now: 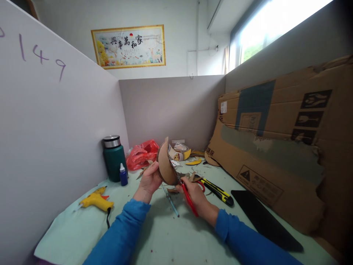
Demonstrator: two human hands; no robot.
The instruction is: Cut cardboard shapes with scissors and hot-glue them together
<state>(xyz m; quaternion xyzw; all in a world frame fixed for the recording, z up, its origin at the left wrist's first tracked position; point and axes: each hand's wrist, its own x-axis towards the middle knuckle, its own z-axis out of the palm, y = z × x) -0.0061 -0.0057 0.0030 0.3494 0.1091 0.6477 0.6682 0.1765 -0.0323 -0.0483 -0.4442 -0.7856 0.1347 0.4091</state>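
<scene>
My left hand (149, 179) grips a rounded brown cardboard piece (165, 165) and holds it upright above the table. My right hand (196, 195) is closed round red-handled scissors (187, 195), whose blades run up along the right edge of the cardboard piece. Both sleeves are blue. A thin blue pen (171, 201) lies on the table just below the hands.
A yellow glue gun (96, 200) lies at the left, with a green thermos (113, 157) and small blue bottle (123, 174) behind it. A yellow-black utility knife (217, 191), a black sheet (264, 221) and a big cardboard panel (278, 147) are at the right. A red bag (142, 154) and scraps sit at the back.
</scene>
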